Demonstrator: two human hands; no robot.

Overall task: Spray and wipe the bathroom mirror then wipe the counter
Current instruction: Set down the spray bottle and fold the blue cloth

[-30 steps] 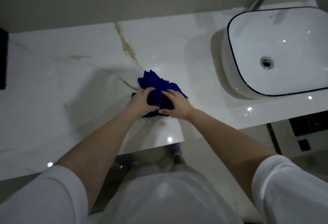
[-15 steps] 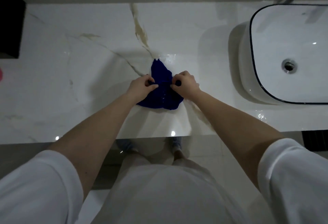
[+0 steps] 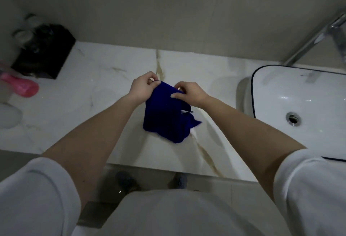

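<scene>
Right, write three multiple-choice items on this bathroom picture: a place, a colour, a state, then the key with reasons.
1. Where is the sink from the cloth?
A. on its right
B. on its left
C. beneath it

2. What colour is the cloth?
A. white
B. blue
C. pink

3. How do the left hand and right hand hold the cloth?
A. both press it flat
B. one grips it alone
C. both pinch its upper edge

1 A: the sink is at the right end of the counter.
2 B: deep blue against the pale counter.
3 C: each hand pinches the top edge.
</scene>
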